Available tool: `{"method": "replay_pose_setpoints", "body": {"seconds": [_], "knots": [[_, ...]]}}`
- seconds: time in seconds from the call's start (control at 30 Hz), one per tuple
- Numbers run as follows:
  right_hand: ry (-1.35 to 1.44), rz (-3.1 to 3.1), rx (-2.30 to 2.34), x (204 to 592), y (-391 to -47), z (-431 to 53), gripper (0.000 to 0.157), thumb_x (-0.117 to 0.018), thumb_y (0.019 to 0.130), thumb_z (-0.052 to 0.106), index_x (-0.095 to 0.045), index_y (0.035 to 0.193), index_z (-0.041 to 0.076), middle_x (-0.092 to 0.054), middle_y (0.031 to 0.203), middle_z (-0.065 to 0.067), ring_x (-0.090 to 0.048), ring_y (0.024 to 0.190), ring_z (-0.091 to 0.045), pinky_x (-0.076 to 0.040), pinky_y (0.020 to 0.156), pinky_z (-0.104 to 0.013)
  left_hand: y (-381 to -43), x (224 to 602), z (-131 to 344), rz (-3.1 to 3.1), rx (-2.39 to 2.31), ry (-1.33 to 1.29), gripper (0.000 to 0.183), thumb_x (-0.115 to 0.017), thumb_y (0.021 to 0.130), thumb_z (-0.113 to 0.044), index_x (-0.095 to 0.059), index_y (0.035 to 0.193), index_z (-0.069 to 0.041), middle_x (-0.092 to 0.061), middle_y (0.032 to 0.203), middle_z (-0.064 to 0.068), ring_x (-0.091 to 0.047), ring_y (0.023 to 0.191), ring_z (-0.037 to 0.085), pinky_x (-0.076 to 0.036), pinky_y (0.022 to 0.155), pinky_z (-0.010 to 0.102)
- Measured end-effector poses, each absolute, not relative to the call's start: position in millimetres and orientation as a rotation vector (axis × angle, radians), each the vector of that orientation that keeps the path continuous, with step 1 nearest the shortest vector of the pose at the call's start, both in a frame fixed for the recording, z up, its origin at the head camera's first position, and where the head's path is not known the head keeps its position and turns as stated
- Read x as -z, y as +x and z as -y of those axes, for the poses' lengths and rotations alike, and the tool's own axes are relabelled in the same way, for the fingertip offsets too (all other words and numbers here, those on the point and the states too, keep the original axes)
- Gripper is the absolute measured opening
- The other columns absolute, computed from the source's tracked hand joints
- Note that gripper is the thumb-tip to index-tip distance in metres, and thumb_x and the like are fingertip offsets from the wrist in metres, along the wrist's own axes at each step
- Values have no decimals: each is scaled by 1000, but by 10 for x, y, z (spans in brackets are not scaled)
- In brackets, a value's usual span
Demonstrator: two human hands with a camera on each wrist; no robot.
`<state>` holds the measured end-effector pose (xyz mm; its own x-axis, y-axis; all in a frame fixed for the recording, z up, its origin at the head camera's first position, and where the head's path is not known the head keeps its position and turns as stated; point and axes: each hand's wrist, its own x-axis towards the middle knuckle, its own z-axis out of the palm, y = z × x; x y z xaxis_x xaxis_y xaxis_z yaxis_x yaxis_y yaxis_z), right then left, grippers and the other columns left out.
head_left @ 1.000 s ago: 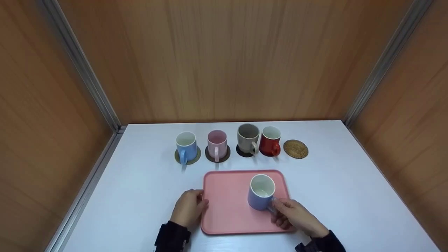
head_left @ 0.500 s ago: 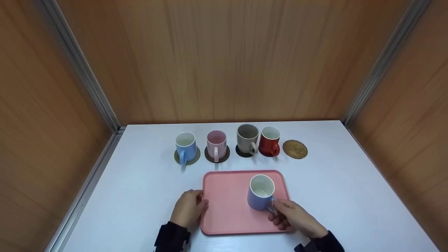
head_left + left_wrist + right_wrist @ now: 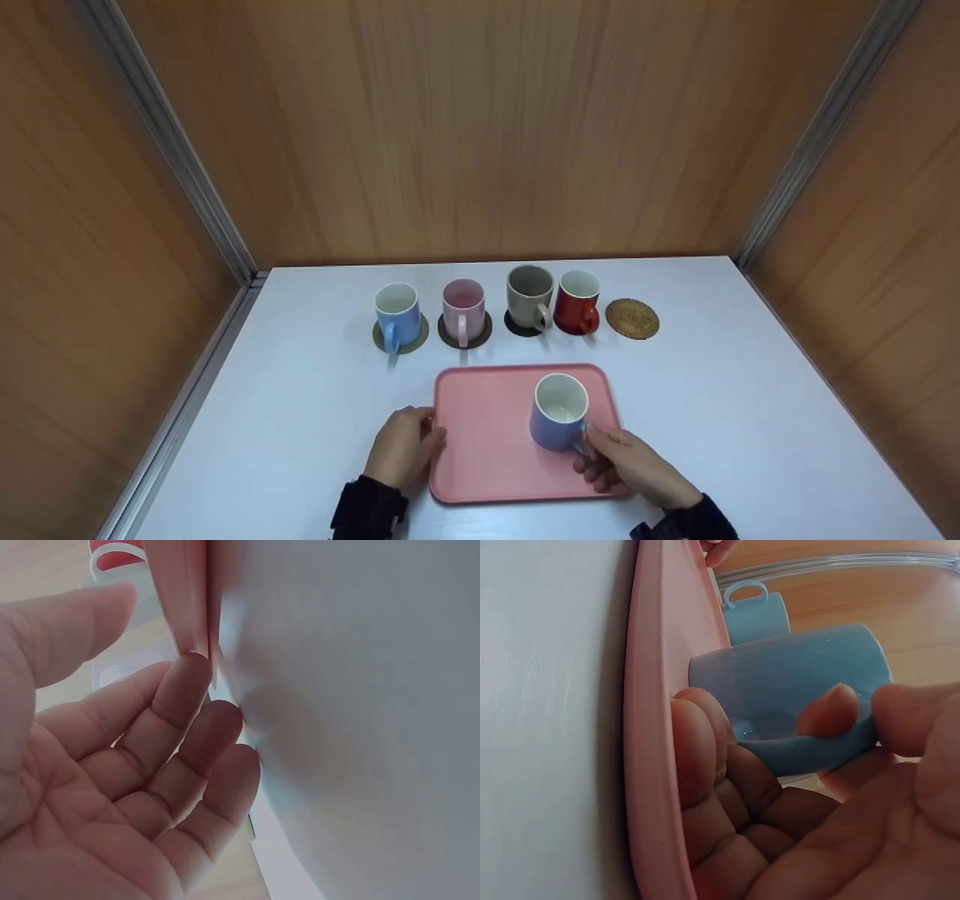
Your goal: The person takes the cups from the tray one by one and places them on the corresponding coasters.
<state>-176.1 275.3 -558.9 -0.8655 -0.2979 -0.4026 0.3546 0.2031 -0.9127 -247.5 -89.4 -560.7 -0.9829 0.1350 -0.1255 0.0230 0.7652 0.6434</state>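
A blue-lavender mug [image 3: 555,429] with a pale inside stands upright on the right part of the pink tray [image 3: 487,465]. My right hand [image 3: 634,461] grips its handle; in the right wrist view the thumb and a curled finger close around the handle [image 3: 802,754], while the lower fingers rest by the tray's rim. My left hand [image 3: 401,448] is at the tray's left edge. In the left wrist view its relaxed fingers [image 3: 196,679] meet the edge near the table, and the thumb [image 3: 90,619] is held apart above.
Behind the tray stand a light blue mug [image 3: 401,322], a pink mug [image 3: 463,311], a grey mug [image 3: 525,304] and a red mug [image 3: 574,309], each on a coaster. A bare woven coaster [image 3: 632,319] lies to their right. Wooden panels [image 3: 495,135] enclose the white table [image 3: 300,420].
The lower fingers of my right hand have shifted slightly left beneath the mug's handle. The mug, tray and left hand stay in place.
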Motion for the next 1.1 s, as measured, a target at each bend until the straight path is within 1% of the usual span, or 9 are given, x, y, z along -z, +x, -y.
{"method": "replay_pose_setpoints", "body": {"seconds": [0.23, 0.6, 0.83, 1.1], "knots": [[56, -1966, 1703, 5604, -1770, -2763, 55, -45, 111, 60, -61, 93, 11, -74, 100, -2, -66, 82, -12, -57, 73, -28, -2477, 5608, 892, -2795, -1011, 122, 38, -77, 98, -21, -74, 131, -1, -68, 93, 3, -58, 85, 17, -52, 80, 37], [53, -1973, 1700, 5603, -1768, -2763, 55, -44, 111, 60, -61, 93, 11, -74, 100, -2, -66, 82, -13, -56, 73, -27, -2471, 5624, 896, -2810, -1030, 154, 38, -77, 98, -21, -74, 129, 0, -68, 91, 2, -58, 83, 16, -51, 78, 36], [16, -1971, 1723, 5614, -1769, -2765, 52, -41, 114, 54, -58, 92, 11, -74, 100, -2, -65, 83, -13, -56, 73, -28, -2451, 5626, 900, -2850, -1015, 190, 36, -78, 97, -21, -75, 126, 1, -66, 90, 3, -56, 84, 16, -50, 78, 35], [8, -1970, 1722, 5617, -1773, -2771, 52, -41, 114, 54, -59, 92, 11, -74, 101, -2, -65, 83, -13, -56, 73, -28, -2451, 5618, 896, -2844, -1026, 182, 36, -78, 97, -21, -75, 127, 1, -66, 90, 3, -56, 84, 17, -51, 78, 36]]}}
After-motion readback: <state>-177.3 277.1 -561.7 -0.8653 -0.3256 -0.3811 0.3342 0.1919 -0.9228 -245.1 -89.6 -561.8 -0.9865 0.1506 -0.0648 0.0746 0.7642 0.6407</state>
